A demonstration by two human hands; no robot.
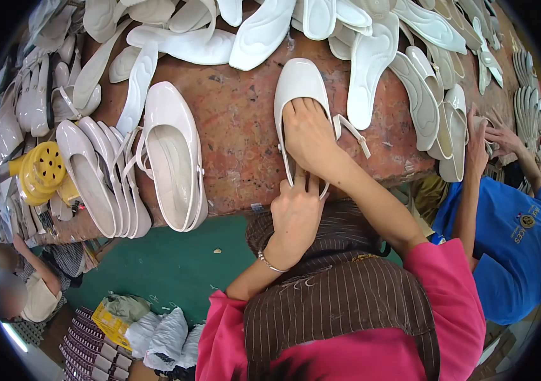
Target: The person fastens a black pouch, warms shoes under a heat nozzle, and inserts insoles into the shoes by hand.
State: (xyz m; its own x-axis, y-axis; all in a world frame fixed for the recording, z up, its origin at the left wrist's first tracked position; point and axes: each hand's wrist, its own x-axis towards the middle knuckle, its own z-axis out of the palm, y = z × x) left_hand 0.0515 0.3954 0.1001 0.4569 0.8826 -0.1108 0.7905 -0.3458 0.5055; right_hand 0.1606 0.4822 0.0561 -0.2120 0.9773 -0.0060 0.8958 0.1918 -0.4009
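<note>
A glossy off-white slingback shoe (300, 74) lies on the table, toe pointing away from me, its strap (353, 133) loose at the right. My right hand (308, 136) reaches down into it, fingers laid flat toward the toe; the fingertips are hidden under the upper. At the heel end, my left hand (297, 216) closes on the shoe, with two fingers reaching inside the back edge. Left of my hands stands a similar pale pinkish shoe (167, 105), its strap fastened at the side.
More pale shoes (80, 143) stand lined up at the left, near a yellow round fixture (45, 165). White insoles (372, 70) and shoes crowd the far side of the worn reddish table (239, 127). At the right, a co-worker in a blue shirt (505, 222) handles shoes. Another person sits lower left.
</note>
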